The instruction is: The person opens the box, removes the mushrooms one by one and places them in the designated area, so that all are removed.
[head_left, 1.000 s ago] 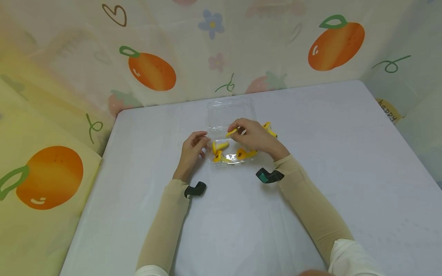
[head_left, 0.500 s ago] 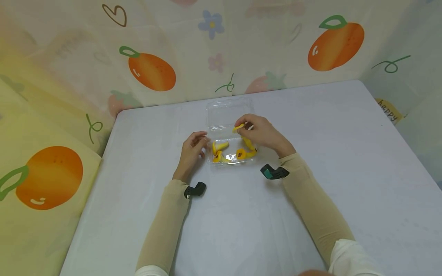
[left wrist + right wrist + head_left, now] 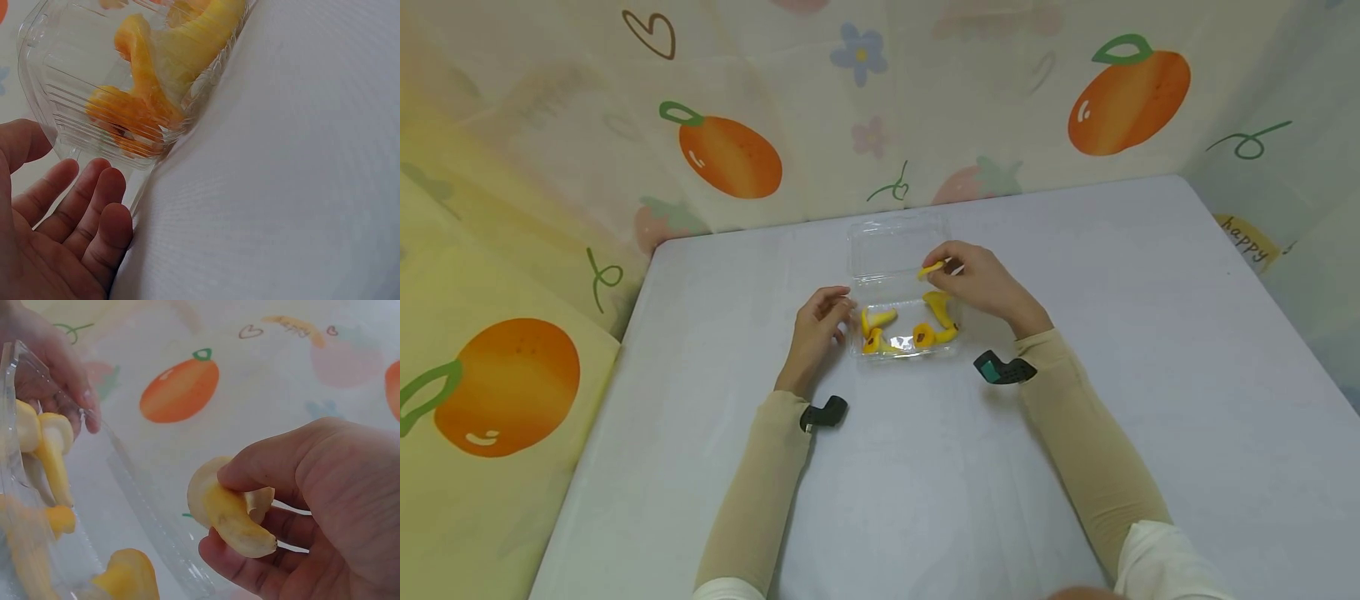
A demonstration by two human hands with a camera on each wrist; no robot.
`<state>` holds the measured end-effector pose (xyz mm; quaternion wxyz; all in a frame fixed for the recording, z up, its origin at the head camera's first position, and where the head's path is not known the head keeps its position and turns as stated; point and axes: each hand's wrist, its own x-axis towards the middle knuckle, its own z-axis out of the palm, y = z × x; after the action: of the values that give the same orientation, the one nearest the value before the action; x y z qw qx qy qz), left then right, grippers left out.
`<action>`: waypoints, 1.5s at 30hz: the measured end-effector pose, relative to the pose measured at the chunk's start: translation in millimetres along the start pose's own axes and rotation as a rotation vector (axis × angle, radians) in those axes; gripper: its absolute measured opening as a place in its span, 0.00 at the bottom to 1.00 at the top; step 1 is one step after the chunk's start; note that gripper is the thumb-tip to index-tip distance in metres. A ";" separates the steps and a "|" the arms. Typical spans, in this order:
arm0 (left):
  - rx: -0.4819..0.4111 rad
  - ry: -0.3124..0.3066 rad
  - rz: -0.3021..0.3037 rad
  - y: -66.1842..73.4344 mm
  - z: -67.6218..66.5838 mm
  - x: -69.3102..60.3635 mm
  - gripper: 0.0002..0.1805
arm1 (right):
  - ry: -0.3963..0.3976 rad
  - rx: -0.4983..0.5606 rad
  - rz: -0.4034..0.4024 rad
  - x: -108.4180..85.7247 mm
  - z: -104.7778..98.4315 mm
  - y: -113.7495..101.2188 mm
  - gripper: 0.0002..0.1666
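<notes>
My right hand (image 3: 977, 275) pinches a yellow mushroom (image 3: 234, 515) between thumb and fingers, above the far right part of a clear plastic box (image 3: 898, 318). The mushroom's pale curled cap and short stem show in the right wrist view. Inside the box lie several yellow mushrooms, among them one at the left (image 3: 880, 318), a curved one at the right (image 3: 938, 308) and an orange-yellow one near the front (image 3: 924, 336). My left hand (image 3: 815, 333) rests against the box's left edge, thumb and forefinger at its corner, the other fingers relaxed.
The box's clear lid (image 3: 898, 248) lies folded back behind it. Both stand on a white-covered table (image 3: 895, 467). A fruit-printed curtain (image 3: 865, 108) hangs along the far edge and the sides.
My right hand has moved right and away with the mushroom, uncovering the box's right-side mushroom. Another mushroom seen right of the box earlier is now out of sight behind that hand. The left hand stays put.
</notes>
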<state>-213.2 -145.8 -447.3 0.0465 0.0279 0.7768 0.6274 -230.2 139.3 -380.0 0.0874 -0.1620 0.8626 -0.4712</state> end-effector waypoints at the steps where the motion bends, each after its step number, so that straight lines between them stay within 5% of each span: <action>1: -0.003 0.001 0.001 -4.3 -0.4 2.3 0.22 | 0.006 -0.002 0.001 -0.1 -0.8 0.5 0.14; 6: -0.009 0.008 0.005 -17.4 -0.6 9.0 0.22 | 0.033 -0.009 0.008 -0.5 -4.9 2.5 0.14; 26: -0.011 0.019 0.028 -22.2 0.5 9.3 0.21 | 0.137 -0.045 0.086 -0.7 -20.0 14.3 0.18; 39: -0.029 -0.003 0.017 9.0 1.8 -4.2 0.22 | 0.190 -0.008 0.107 -5.4 -33.4 19.0 0.19; 45: -0.046 0.001 0.002 -10.8 0.1 5.8 0.22 | 0.216 0.033 0.134 -8.2 -40.0 23.2 0.19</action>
<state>-218.8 -147.4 -458.0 0.0463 0.0273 0.7622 0.6451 -239.3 185.3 -377.9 0.0278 -0.0508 0.8680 -0.4932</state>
